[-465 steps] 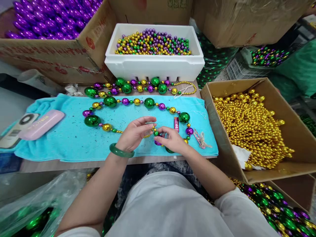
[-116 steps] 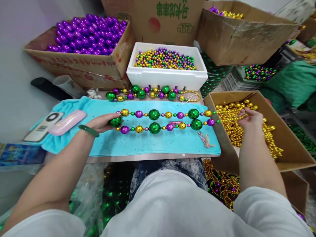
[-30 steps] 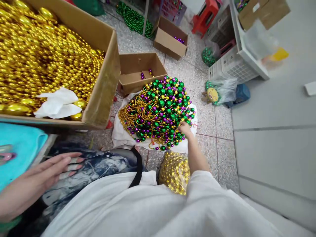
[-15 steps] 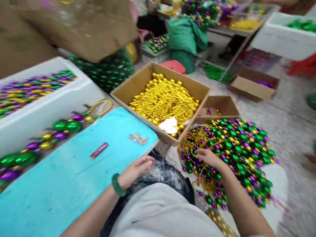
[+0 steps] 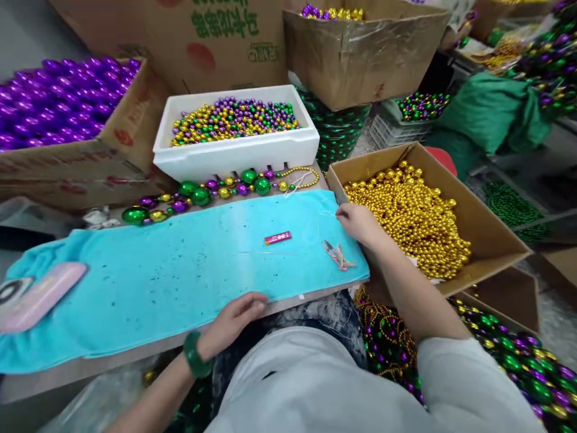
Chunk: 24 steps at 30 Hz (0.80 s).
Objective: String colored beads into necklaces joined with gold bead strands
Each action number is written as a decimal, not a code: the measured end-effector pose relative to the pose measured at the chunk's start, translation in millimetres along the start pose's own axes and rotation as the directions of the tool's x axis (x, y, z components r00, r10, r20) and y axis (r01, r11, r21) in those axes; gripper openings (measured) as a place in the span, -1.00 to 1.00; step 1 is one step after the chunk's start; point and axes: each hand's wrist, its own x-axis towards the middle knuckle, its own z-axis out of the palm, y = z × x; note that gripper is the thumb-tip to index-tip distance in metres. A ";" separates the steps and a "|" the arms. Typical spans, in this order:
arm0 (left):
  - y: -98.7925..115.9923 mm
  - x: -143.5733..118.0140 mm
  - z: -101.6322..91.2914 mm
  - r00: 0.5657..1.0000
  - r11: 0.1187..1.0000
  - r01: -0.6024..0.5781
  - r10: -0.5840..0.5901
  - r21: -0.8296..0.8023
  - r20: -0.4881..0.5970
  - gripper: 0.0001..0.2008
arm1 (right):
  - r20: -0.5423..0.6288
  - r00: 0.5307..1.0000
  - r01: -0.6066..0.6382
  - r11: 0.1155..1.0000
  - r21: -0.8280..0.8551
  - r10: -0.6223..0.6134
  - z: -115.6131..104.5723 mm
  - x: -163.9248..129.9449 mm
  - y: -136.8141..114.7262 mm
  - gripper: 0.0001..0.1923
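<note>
The right hand [image 5: 358,222] reaches over the right end of the turquoise towel [image 5: 180,270], fingers loosely curled near a thin thread [image 5: 315,210] lying there; whether it pinches the thread I cannot tell. The left hand [image 5: 237,316] rests at the near edge of the towel, fingers relaxed and holding nothing, a green bangle [image 5: 193,355] on its wrist.

On the towel lie a small pink lighter [image 5: 277,238] near the middle and a pair of snips [image 5: 338,255] just beside the right hand's wrist. A pink case [image 5: 40,297] sits at the far left end, touching a phone [image 5: 9,290]. Behind the towel a bead necklace [image 5: 202,195] of large green, purple and gold balls stretches along the table, ending in a thin gold strand [image 5: 300,177].

Past it stands a white foam box [image 5: 234,153] of mixed small beads. To its left is a carton of purple beads [image 5: 58,102]; behind are more cartons. Right of the table an open carton of gold beads [image 5: 406,210] sits just beside the right forearm, its rim close to the towel's end. On the floor at lower right lies a heap of finished necklaces [image 5: 509,355]. Green cloth bundles [image 5: 491,114] and crates crowd the background.

The middle of the towel is bare, giving free room between the hands; boxes hem the table at back, left and right.
</note>
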 end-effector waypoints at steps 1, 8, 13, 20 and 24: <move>-4.2 -6.3 -6.9 0.999 1.000 0.010 -0.011 -0.018 -0.048 -0.61 | -0.024 0.998 -0.054 0.997 -0.052 0.053 8.5 14.5 1.3 -0.79; -38.1 -23.0 -47.8 0.967 0.966 0.144 -0.183 -0.213 -0.177 -0.48 | -0.042 0.986 -0.164 0.948 -0.272 0.159 39.3 72.3 5.4 -0.65; -38.3 -1.3 -70.6 0.974 0.995 0.033 -0.054 -0.096 -0.222 -0.45 | 0.056 0.989 -0.107 0.927 -0.360 0.135 55.0 92.7 -7.4 -0.68; -39.0 12.1 -93.4 0.929 0.990 -0.110 0.133 0.087 -0.344 -0.54 | 0.118 0.986 -0.065 0.923 -0.380 0.118 55.6 98.6 2.9 -0.63; -36.0 22.5 -94.8 0.870 0.939 -0.147 0.272 0.309 -0.411 -0.65 | 0.054 0.995 -0.062 0.959 -0.275 0.080 56.7 104.2 7.0 -0.65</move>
